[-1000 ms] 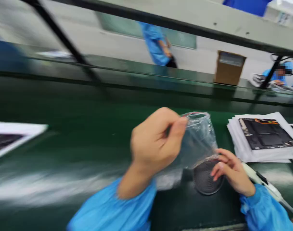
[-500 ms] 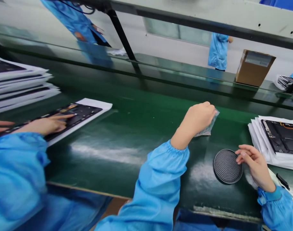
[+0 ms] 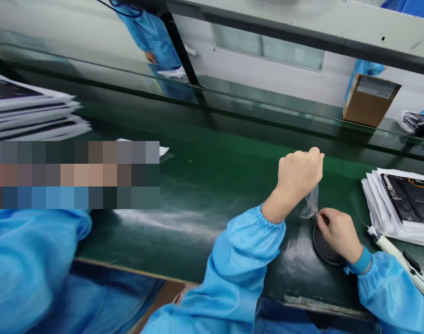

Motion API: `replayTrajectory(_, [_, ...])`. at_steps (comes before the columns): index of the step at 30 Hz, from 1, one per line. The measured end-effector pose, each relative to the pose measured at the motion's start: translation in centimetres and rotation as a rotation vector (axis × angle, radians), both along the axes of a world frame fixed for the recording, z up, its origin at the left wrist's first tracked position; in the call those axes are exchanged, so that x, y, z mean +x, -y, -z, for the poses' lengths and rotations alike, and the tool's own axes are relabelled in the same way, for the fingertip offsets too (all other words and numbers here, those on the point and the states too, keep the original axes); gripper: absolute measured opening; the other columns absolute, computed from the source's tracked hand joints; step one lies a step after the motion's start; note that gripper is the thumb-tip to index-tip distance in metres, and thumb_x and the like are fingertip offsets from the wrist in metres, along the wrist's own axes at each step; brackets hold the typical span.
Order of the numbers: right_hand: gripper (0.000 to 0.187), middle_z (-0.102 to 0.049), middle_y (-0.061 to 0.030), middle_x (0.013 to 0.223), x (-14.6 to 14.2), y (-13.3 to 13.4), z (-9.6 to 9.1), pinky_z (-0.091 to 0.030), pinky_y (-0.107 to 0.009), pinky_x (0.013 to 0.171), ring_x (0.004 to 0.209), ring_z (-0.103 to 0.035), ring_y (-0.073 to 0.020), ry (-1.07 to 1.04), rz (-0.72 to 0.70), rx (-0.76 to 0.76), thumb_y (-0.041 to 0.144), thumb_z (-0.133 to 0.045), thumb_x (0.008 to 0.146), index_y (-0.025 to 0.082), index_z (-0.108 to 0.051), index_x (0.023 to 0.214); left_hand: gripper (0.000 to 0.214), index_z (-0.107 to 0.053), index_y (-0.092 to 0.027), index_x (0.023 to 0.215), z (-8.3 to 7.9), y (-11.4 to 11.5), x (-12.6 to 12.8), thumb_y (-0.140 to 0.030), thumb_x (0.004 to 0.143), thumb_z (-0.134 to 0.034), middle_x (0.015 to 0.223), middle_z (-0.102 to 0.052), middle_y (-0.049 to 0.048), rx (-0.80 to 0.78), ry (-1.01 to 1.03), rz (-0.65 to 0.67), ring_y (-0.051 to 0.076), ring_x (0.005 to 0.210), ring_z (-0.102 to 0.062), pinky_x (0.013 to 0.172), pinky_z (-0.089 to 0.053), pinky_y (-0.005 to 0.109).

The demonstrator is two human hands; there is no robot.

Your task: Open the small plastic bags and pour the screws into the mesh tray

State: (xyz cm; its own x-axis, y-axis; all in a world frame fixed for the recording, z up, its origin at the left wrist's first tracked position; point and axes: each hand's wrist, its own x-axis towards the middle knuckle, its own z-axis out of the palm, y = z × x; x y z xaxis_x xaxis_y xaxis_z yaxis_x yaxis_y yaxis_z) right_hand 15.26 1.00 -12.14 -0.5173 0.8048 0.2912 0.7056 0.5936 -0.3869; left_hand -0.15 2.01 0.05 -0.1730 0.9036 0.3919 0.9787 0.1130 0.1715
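- One green workbench (image 3: 212,185) fills the frame, with one glass screen (image 3: 267,99) along its far side.
- One co-worker in a blue smock (image 3: 30,264) works at the left; a blocky blur hides that person's hands.
- Two stacks of white sheets lie on the bench: one at far left (image 3: 27,104), one at far right (image 3: 396,208), the latter topped by a dark printed panel.
- One cardboard box (image 3: 370,99) stands beyond the screen, at right.
- Two bare hands are in view. The left hand (image 3: 298,174) is raised and closed in a fist, pinching the top of the bag.
- The right hand (image 3: 339,234) curls low over the disc; its fingertips (image 3: 319,218) meet the bag's lower tip. Whether they pinch it cannot be told.
- One white handled tool (image 3: 401,262) lies at right, just beside the right sleeve.
- One round black mesh disc (image 3: 323,248) lies flat, partly under the right hand.
- One clear plastic bag (image 3: 309,204) hangs between the hands above the disc, its long axis near upright, tilted slightly, lower tip pointing down.
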Motion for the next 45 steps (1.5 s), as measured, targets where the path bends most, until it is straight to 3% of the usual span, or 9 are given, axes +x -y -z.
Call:
replayTrajectory(3, [0.032, -0.062, -0.0034, 0.067, 0.1, -0.1, -0.1, -0.034, -0.027, 0.060, 0.063, -0.059, -0.0165, 0.003, 0.040, 0.035, 0.043, -0.054, 0.091, 0.016, -0.062, 0.074, 0.033, -0.063, -0.015, 0.096, -0.2, 0.0, -0.2, -0.032, 0.099, -0.035, 0.079, -0.068, 0.0131, -0.007, 0.054, -0.070, 0.031, 0.082, -0.069, 0.062, -0.046, 0.033])
replayTrajectory(6, [0.054, -0.058, -0.0038, 0.056, -1.1, 0.5, -0.4, -0.023, -0.029, 0.053, 0.055, -0.057, -0.0186, 0.108, 0.104, 0.113, 0.068, -0.066, 0.074, 0.017, -0.055, 0.060, 0.030, -0.062, -0.014, 0.096, -0.3, 0.2, -0.2, -0.029, 0.098, -0.036, 0.078, -0.067, 0.0128, -0.002, 0.080, -0.104, 0.031, 0.083, -0.070, 0.063, -0.047, 0.032])
replayTrajectory(11, [0.034, -0.063, -0.0097, 0.065, -3.4, 0.5, -0.1, -0.018, -0.032, 0.054, 0.060, -0.060, -0.0211, 0.172, 0.049, 0.129, 0.032, -0.048, 0.092, 0.016, -0.060, 0.065, 0.030, -0.061, -0.014, 0.093, -0.4, 0.5, -0.4, -0.027, 0.098, -0.035, 0.078, -0.066, 0.0130, 0.013, 0.093, -0.139, 0.031, 0.081, -0.070, 0.063, -0.049, 0.033])
replayTrajectory(14, [0.032, -0.064, -0.0059, 0.067, -2.3, -0.6, -0.4, -0.030, -0.029, 0.057, 0.063, -0.060, -0.0172, 0.117, -0.053, 0.066, 0.021, -0.042, 0.093, 0.017, -0.061, 0.068, 0.030, -0.062, -0.014, 0.093, -0.5, 0.5, -0.9, -0.027, 0.098, -0.036, 0.079, -0.066, 0.0130, 0.028, 0.105, -0.146, 0.032, 0.082, -0.070, 0.064, -0.050, 0.034])
replayTrajectory(19, [0.026, -0.071, -0.0028, 0.083, 2.0, -3.2, -2.6, -0.044, -0.026, 0.070, 0.075, -0.065, -0.0158, -0.051, -0.086, -0.041, 0.030, -0.047, 0.093, 0.019, -0.069, 0.084, 0.028, -0.063, -0.015, 0.098, -0.1, -0.8, -2.3, -0.028, 0.097, -0.038, 0.086, -0.068, 0.0145, 0.021, 0.151, -0.126, 0.034, 0.088, -0.069, 0.068, -0.051, 0.038])
replayTrajectory(28, [0.044, -0.058, -0.0023, 0.058, 4.7, -5.8, -6.4, -0.040, -0.028, 0.054, 0.056, -0.051, -0.0146, -0.359, 0.087, -0.425, 0.060, -0.071, 0.068, 0.017, -0.065, 0.065, 0.018, -0.059, -0.018, 0.095, 3.7, -5.3, -5.0, -0.033, 0.090, -0.049, 0.085, -0.068, 0.0087, -0.055, 0.465, 0.058, 0.025, 0.084, -0.065, 0.071, -0.047, 0.033])
replayTrajectory(34, [0.050, -0.058, -0.0025, 0.058, 5.3, -6.0, -5.6, -0.039, -0.028, 0.054, 0.055, -0.049, -0.0140, -0.398, 0.136, -0.362, 0.065, -0.070, 0.067, 0.016, -0.068, 0.066, 0.030, -0.056, -0.017, 0.104, 3.9, -5.4, -5.0, -0.013, 0.075, -0.055, 0.066, -0.062, -0.0011, -0.095, 0.701, 0.314, 0.018, 0.068, -0.060, 0.063, -0.041, 0.027])
replayTrajectory(40, [0.054, -0.054, -0.0018, 0.052, 6.4, -6.1, -4.5, -0.036, -0.027, 0.051, 0.051, -0.045, -0.0126, -0.404, 0.188, -0.337, 0.068, -0.070, 0.068, 0.016, -0.062, 0.057, 0.038, -0.059, -0.015, 0.103, 4.3, -5.5, -4.8, -0.003, 0.067, -0.052, 0.068, -0.062, -0.0007, -0.122, 0.670, 0.345, 0.018, 0.068, -0.059, 0.062, -0.039, 0.027])
replayTrajectory(45, [0.058, -0.066, -0.0061, 0.080, 6.7, -6.8, -2.8, -0.043, -0.027, 0.055, 0.060, -0.055, -0.0142, -0.435, 0.216, -0.379, 0.068, -0.060, 0.077, 0.014, -0.067, 0.096, 0.044, -0.059, -0.014, 0.108, 4.4, -5.6, -4.5, -0.002, 0.066, -0.051, 0.065, -0.060, -0.0022, -0.134, 0.684, 0.349, 0.016, 0.062, -0.057, 0.057, -0.036, 0.026])
